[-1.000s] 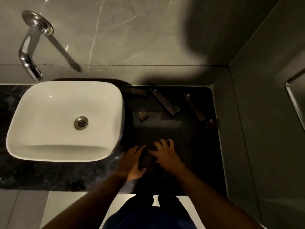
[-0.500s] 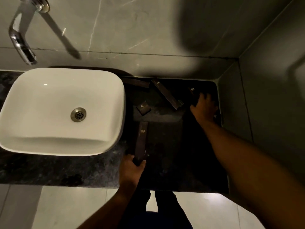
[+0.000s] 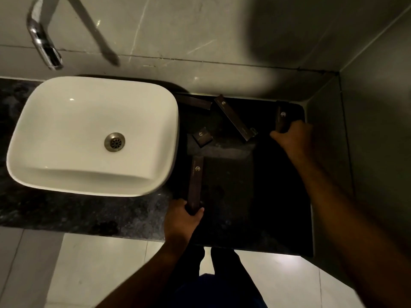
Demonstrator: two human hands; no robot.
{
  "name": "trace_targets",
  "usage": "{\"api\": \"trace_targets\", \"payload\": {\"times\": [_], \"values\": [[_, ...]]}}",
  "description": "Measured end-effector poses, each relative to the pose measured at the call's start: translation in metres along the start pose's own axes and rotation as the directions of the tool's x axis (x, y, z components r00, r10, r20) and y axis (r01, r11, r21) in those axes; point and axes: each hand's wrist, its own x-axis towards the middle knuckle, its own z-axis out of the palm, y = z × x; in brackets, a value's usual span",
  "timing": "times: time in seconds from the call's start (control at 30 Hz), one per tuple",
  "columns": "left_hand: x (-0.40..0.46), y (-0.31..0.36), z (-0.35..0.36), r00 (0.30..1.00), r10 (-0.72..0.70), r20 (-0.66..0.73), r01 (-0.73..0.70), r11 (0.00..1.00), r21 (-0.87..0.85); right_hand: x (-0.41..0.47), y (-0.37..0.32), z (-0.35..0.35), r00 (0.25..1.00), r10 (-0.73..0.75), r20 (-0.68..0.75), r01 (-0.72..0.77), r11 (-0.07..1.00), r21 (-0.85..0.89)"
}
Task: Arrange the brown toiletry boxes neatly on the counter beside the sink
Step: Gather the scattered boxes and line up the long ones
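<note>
Several brown toiletry boxes lie on the dark counter right of the white sink. My left hand grips the near end of a long brown box that points away from me, close to the sink's right edge. My right hand is closed on the near end of another long box at the back right. A small square box lies loose between them. A long box lies diagonally behind it, and a dark one rests along the back wall.
A chrome tap hangs over the sink from the marble wall. A grey side wall bounds the counter on the right. The counter's front edge runs above a pale tiled floor, where my legs show.
My hands parted from the near middle of the counter. The right hand reached to the back right and closed on a long box there. The left hand kept its box, now lying beside the sink.
</note>
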Motion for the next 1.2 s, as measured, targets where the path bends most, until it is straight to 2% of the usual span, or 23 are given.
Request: {"api": "trace_targets", "payload": {"times": [0.1, 0.2, 0.37, 0.47, 0.6, 0.83, 0.97, 1.03, 1.1, 1.2], "values": [[0.000, 0.006, -0.001, 0.999, -0.050, -0.016, 0.048, 0.993, -0.104, -0.087, 0.000, 0.037, 0.993, -0.010, 0.113, 0.016, 0.998, -0.053], [0.012, 0.014, 0.000, 0.996, -0.073, -0.048, 0.068, 0.992, -0.106, -0.162, -0.004, 0.092, 0.964, 0.000, 0.266, 0.026, 0.995, -0.094], [0.034, 0.020, -0.003, 0.998, -0.035, -0.058, 0.028, 0.992, -0.119, -0.188, -0.005, 0.136, 0.905, 0.027, 0.425, -0.040, 0.999, 0.020], [0.038, 0.016, -0.005, 1.000, 0.029, 0.003, -0.029, 0.991, -0.129, -0.193, -0.005, 0.142, 0.925, -0.044, 0.377, 0.026, 0.998, 0.052], [0.035, 0.007, -0.004, 0.995, 0.092, 0.045, -0.088, 0.992, -0.093, -0.198, -0.002, 0.144, 0.919, -0.075, 0.387, 0.046, 0.995, 0.083], [0.022, -0.007, 0.001, 0.994, 0.107, 0.032, -0.106, 0.994, -0.025, -0.210, 0.005, 0.150, 0.923, -0.123, 0.365, 0.085, 0.989, 0.118], [0.019, -0.002, -0.003, 0.998, 0.052, 0.047, -0.047, 0.993, -0.104, -0.208, 0.005, 0.144, 0.920, -0.111, 0.375, 0.059, 0.987, 0.147], [0.018, 0.002, -0.007, 1.000, 0.012, 0.001, -0.012, 0.987, -0.162, -0.201, 0.008, 0.132, 0.945, -0.052, 0.323, 0.011, 0.992, 0.128], [0.017, 0.006, -0.011, 0.999, 0.029, -0.042, -0.036, 0.984, -0.173, -0.184, 0.010, 0.115, 0.976, 0.008, 0.218, -0.020, 0.998, 0.056], [0.023, 0.029, -0.011, 0.989, 0.132, -0.069, -0.143, 0.970, -0.194, -0.137, -0.002, 0.086, 0.999, -0.042, 0.029, 0.042, 0.999, -0.017]]}}
